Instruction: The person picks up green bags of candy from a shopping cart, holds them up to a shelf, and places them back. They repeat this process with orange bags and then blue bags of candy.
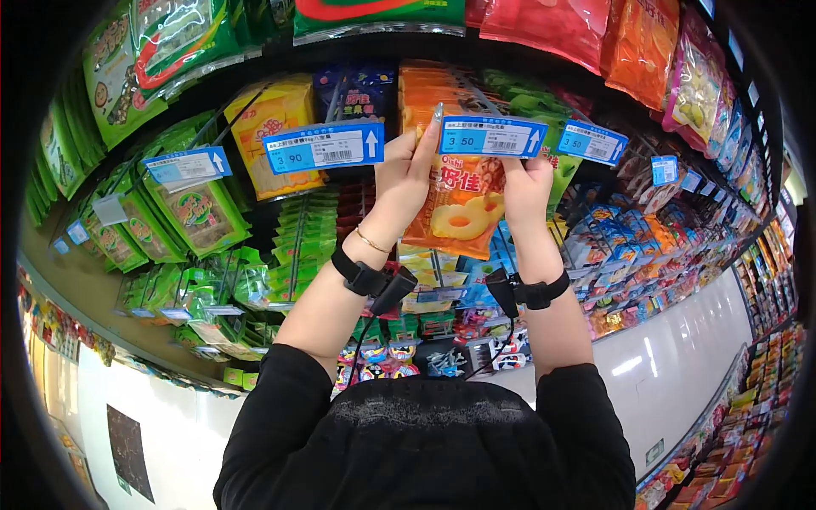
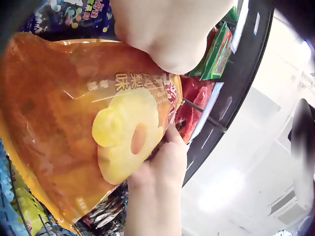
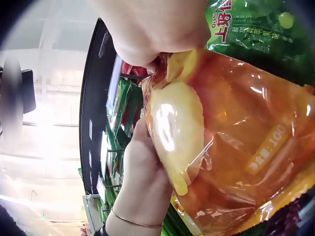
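An orange snack bag [image 1: 459, 208] printed with a yellow pineapple ring hangs at a shelf peg, its top behind a blue 3.50 price tag [image 1: 491, 136]. My left hand [image 1: 414, 166], with a thin bracelet at the wrist, pinches the bag's left edge, its index finger reaching up to the tag. My right hand [image 1: 525, 180] grips the bag's right edge. In the left wrist view the bag [image 2: 69, 147] fills the frame, with the right hand [image 2: 160, 182] at its lower edge. The right wrist view shows the bag [image 3: 246, 142] and the left hand [image 3: 140, 182] on its side.
Hanging snack bags crowd the shelves: green packs [image 1: 191, 212] at left, a yellow bag [image 1: 272, 119] behind a 3.90 tag [image 1: 323, 146], blue and red packs [image 1: 629, 246] at right. More bags hang overhead [image 1: 552, 21]. A white aisle floor [image 1: 680, 365] lies below.
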Available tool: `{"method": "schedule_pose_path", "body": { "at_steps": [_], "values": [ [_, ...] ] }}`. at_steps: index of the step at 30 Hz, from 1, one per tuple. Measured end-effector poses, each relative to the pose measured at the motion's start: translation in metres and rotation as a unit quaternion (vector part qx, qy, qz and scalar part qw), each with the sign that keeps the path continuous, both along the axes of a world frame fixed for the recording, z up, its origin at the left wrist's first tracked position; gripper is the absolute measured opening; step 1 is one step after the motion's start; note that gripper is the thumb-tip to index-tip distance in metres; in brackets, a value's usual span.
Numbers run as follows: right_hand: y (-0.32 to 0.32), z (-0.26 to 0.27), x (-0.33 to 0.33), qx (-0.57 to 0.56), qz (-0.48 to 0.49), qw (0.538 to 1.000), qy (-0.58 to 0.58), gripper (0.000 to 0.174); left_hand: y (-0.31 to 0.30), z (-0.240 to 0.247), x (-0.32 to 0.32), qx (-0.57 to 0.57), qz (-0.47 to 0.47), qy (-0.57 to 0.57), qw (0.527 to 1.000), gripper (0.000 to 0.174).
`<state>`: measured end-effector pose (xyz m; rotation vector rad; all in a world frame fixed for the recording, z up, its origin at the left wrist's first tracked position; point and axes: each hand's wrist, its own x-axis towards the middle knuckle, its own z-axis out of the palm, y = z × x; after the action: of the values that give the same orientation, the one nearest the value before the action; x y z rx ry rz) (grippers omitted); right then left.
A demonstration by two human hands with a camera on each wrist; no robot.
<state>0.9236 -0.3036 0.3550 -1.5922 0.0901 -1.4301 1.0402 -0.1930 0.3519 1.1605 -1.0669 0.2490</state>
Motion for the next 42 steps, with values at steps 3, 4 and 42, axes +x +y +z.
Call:
{"method": "schedule_pose_path", "body": {
  "at_steps": [3,4,42],
  "values": [
    [0.006,0.002,-0.002,0.019,0.019,0.999,-0.022,0.011,-0.006,-0.003,0.003,-0.029,0.014,-0.033,0.999,0.031],
    [0.008,0.003,-0.002,0.025,0.021,0.999,-0.032,0.011,-0.008,-0.009,0.010,-0.033,0.011,-0.028,0.999,0.031],
    [-0.016,0.005,0.022,-0.328,-0.484,0.780,0.223,0.026,-0.056,-0.029,0.050,-0.160,0.026,-0.090,0.983,0.030]
  ]
}}
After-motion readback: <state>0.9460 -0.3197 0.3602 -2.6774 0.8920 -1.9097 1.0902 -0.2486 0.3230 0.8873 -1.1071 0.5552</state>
